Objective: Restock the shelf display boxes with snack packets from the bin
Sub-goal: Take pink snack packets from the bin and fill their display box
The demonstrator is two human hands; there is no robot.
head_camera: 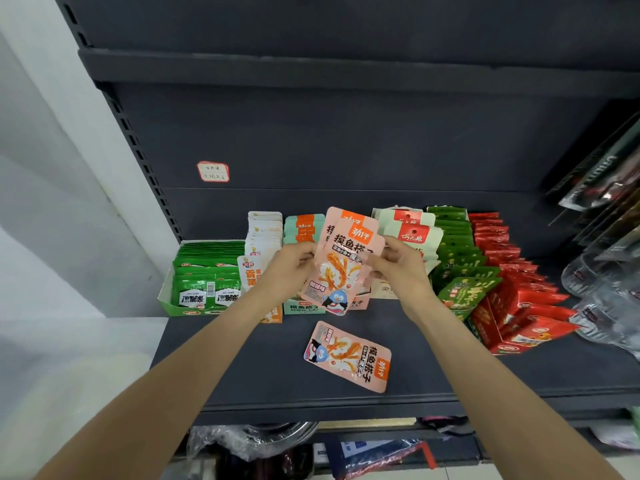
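I have my left hand (292,263) pinching the left edge and my right hand (398,261) pinching the right edge of a small stack of pink snack packets (341,261), held upright above the row of display boxes (301,308) at the shelf's centre. Another pink packet (348,356) lies flat on the dark shelf (450,368) toward six o'clock from the held stack, apart from the boxes. At nine o'clock sits a green box (204,271), at three o'clock the red packets (505,258).

Upright pink snack packets (341,268) sit above the display boxes (304,308); another pink packet (348,356) lies flat on the shelf.
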